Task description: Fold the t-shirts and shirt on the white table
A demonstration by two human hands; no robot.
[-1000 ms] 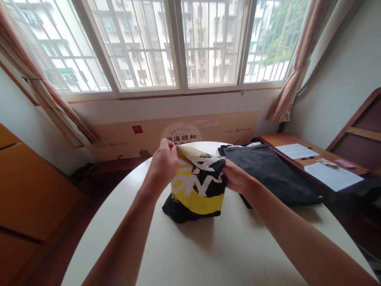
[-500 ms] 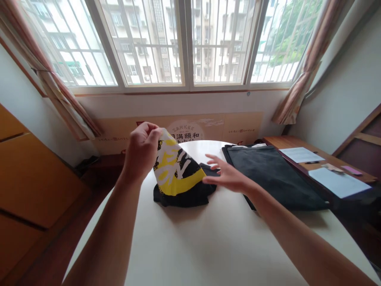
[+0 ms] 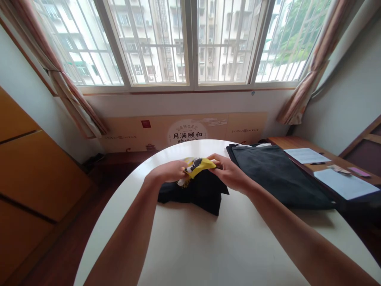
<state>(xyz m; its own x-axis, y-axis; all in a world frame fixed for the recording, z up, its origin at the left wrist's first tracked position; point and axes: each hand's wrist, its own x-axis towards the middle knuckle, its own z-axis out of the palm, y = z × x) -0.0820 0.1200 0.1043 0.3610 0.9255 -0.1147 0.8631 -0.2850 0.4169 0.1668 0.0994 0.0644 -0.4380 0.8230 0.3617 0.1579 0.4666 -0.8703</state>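
A black piece of clothing [image 3: 205, 194] with a yellow, white and black print lies bunched on the white round table [image 3: 190, 246]. Its printed part is lifted and folded between my two hands. My left hand [image 3: 172, 171] is closed on the left side of the print, its fingertips partly hidden by the cloth. At the right end of the yellow band, my right hand [image 3: 226, 171] pinches the cloth between thumb and fingers. The black lower part spreads over the tabletop below both hands.
Right of my right hand lies a stack of folded black cloth [image 3: 268, 171]. Beyond it, a brown wooden desk [image 3: 279, 142] bears white papers [image 3: 345, 183], a pen and a pink item [image 3: 359, 171]. An orange-brown cabinet [image 3: 44, 171] stands at the left.
My left hand has moved down and right with the clothing. My right hand, open before, has closed on its yellow edge. The print is now lower and folded over.
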